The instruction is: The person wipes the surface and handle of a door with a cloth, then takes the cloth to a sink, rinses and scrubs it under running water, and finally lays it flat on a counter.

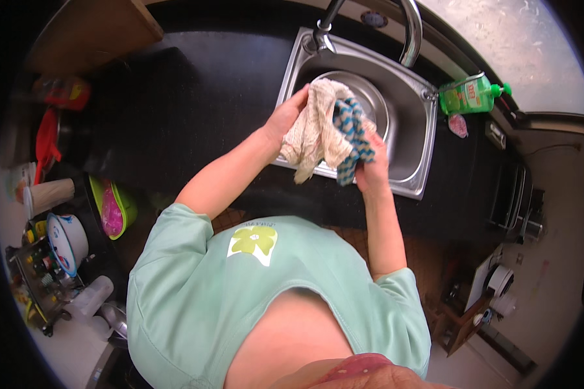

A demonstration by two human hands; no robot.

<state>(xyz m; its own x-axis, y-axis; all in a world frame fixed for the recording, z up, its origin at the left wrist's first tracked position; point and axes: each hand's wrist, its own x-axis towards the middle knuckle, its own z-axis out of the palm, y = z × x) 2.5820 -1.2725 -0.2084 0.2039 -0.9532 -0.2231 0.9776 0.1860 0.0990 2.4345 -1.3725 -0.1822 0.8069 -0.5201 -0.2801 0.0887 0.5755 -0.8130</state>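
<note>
Over the near side of the stainless steel sink point(411, 187), both hands hold up bunched cloths. My left hand point(287, 119) grips the side of a cream-coloured cloth point(316, 129), its fingers partly hidden behind the fabric. My right hand point(375, 160) is closed on a blue-and-white zigzag-patterned cloth point(353, 131), which hangs against the cream one. Below the cloths, a round metal basin point(377, 97) lies in the sink bowl, partly covered by them.
Behind the sink rise a curved chrome faucet point(411, 36) and a second metal fitting point(323, 39). A green soap bottle point(467, 96) lies right of the sink, near a pink-and-white object point(458, 125). A wooden board point(102, 34) stands at the far left of the black countertop point(175, 107).
</note>
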